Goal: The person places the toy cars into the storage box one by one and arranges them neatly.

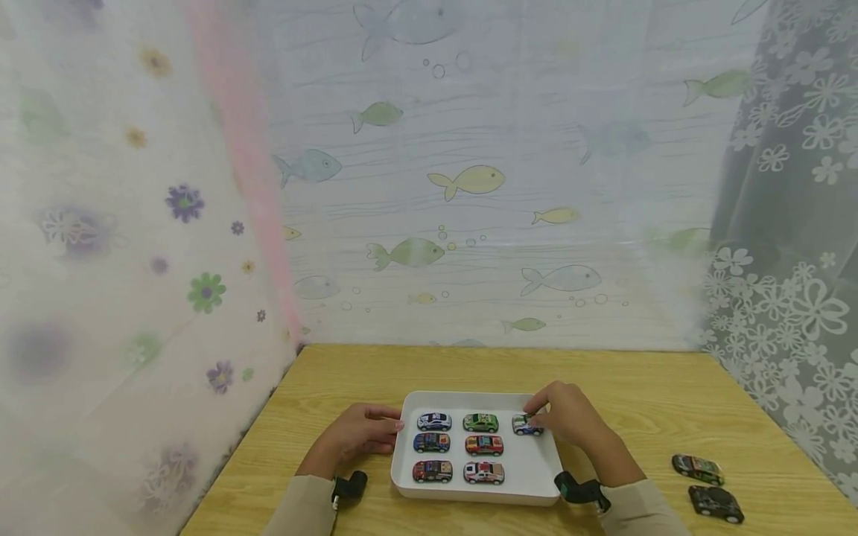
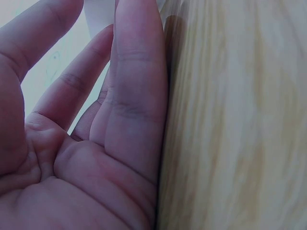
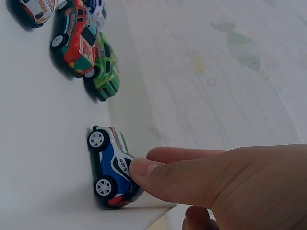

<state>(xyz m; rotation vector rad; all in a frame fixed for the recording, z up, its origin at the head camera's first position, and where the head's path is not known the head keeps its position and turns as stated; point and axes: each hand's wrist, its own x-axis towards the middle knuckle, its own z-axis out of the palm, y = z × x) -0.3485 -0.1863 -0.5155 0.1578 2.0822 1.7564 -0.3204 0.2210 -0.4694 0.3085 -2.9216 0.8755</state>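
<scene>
**A:** Where are the hands, and why there?

**B:** The left hand (image 1: pixel 362 435) lies flat on the wooden table (image 1: pixel 670 402), fingers straight and relaxed, fingertips touching the left wall of a white tray (image 1: pixel 536 476), probably steadying it. The right hand (image 1: pixel 570 413) reaches over the tray's far right corner, and its fingertips pinch a small blue and white toy car (image 3: pixel 111 165) that stands on its wheels on the tray floor.

**A:** What else is in the tray?

**B:** Six more toy cars between the hands, in two columns of three; the green car (image 1: pixel 480 422) is nearest the pinched one. Two dark cars (image 1: pixel 707 484) sit on the table, well to the right of the right hand.
</scene>
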